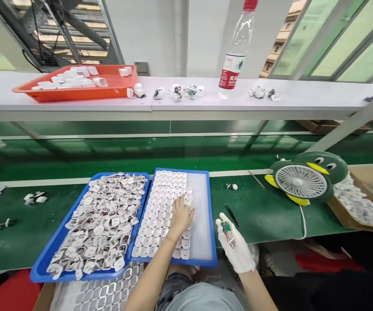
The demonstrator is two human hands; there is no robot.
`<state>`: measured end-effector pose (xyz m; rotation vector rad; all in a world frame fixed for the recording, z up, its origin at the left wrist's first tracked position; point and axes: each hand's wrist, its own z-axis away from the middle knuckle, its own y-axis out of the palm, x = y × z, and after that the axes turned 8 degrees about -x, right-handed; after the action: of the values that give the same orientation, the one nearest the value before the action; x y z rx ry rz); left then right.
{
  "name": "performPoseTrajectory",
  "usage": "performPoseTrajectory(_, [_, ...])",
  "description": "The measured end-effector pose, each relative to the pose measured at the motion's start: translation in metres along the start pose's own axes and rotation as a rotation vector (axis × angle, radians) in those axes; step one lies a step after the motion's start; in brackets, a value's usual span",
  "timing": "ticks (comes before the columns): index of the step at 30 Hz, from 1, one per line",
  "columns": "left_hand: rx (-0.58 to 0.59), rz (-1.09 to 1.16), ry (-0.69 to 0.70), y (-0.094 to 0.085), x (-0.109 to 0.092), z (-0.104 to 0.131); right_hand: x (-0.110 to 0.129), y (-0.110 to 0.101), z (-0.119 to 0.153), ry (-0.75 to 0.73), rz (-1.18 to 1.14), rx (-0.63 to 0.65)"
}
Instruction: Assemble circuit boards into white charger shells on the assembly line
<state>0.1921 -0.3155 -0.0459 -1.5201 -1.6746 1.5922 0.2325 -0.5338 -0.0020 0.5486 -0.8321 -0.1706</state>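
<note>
My left hand (181,217) is bare and reaches over the right blue tray (212,233), thumb and fingers apart, fingertips touching the small white plastic cases (160,206) near the end of their rows. Whether a case is between the fingers is hidden. To the right of that tray, my right hand (238,255), in a white glove, is turned palm up. It holds a small green circuit board (226,226) with thin wires and a pale part hanging over the palm. On the left, another blue tray (40,263) is heaped with white pieces and wires (105,220).
Black tweezers (231,214) and a small wired part (232,186) lie on the green bench. A penguin-shaped fan (303,180) and a cardboard box of white parts (361,205) stand right. The shelf bears an orange tray (85,93) and a bottle (234,52).
</note>
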Motion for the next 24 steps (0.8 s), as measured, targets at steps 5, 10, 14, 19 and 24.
performPoseTrajectory(5, [0.012,-0.061,-0.056,0.033,0.004,-0.065,0.009,-0.003,0.006,0.047,-0.064,0.022])
performPoseTrajectory(10, [0.013,0.027,-0.059,0.042,0.001,-0.087,0.034,0.017,0.011,0.002,-0.080,0.031])
performPoseTrajectory(14, [-0.036,0.213,-0.035,0.032,-0.016,-0.107,0.050,0.037,0.019,-0.013,-0.047,0.091])
performPoseTrajectory(19, [-0.050,0.566,0.024,-0.016,-0.060,-0.098,0.063,0.043,0.018,-0.077,0.030,0.224])
performPoseTrajectory(24, [-0.104,0.845,0.027,-0.095,-0.103,-0.035,0.083,0.043,0.019,-0.180,0.165,0.354])
